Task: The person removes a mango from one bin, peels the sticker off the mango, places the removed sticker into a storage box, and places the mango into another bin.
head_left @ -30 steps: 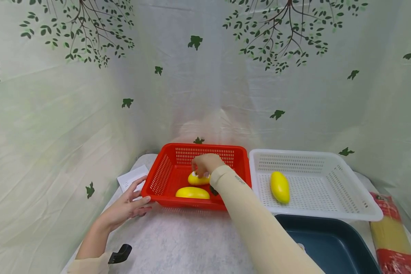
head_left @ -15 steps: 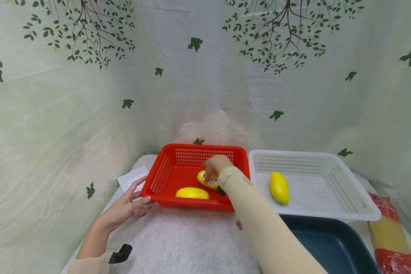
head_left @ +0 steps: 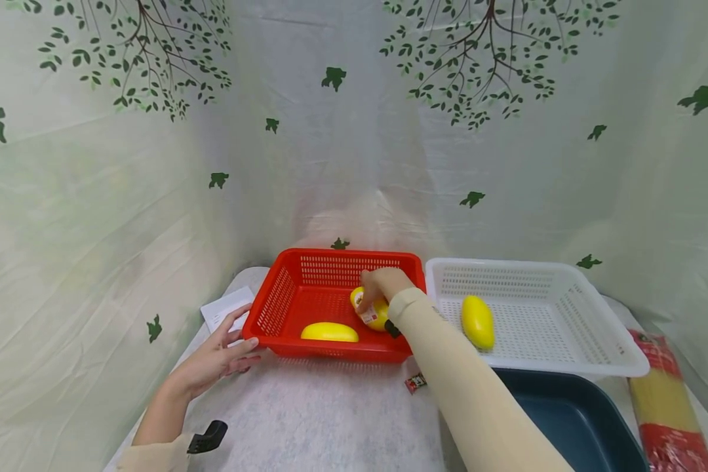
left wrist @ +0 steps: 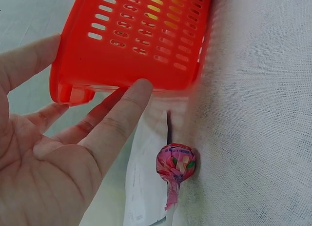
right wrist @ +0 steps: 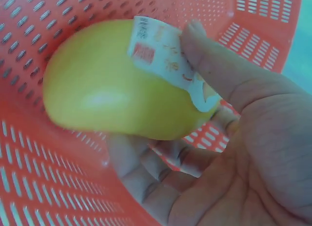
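My right hand (head_left: 385,286) is inside the red basket (head_left: 332,352). It grips a yellow mango (head_left: 377,314) with a white label. In the right wrist view the thumb lies over the label and the fingers curl below the mango (right wrist: 102,89). A second mango (head_left: 329,332) lies near the basket's front wall. My left hand (head_left: 221,354) touches the basket's front left corner. The left wrist view shows its fingers rather straight, two fingertips against the red basket (left wrist: 122,55). Below this corner a wrapped lollipop (left wrist: 176,161) lies on the cloth.
A white basket (head_left: 531,362) with one mango (head_left: 478,322) stands to the right. Before it sits a dark blue tray (head_left: 572,413), partly behind my right sleeve. A red and yellow package (head_left: 668,403) lies far right, a small red wrapped packet (head_left: 415,383) in front. White paper (head_left: 227,307) lies left.
The gripped mango has moved right inside the red basket with my right hand, and its label has turned into view. The small packet has come out from behind the sleeve. My left hand stays.
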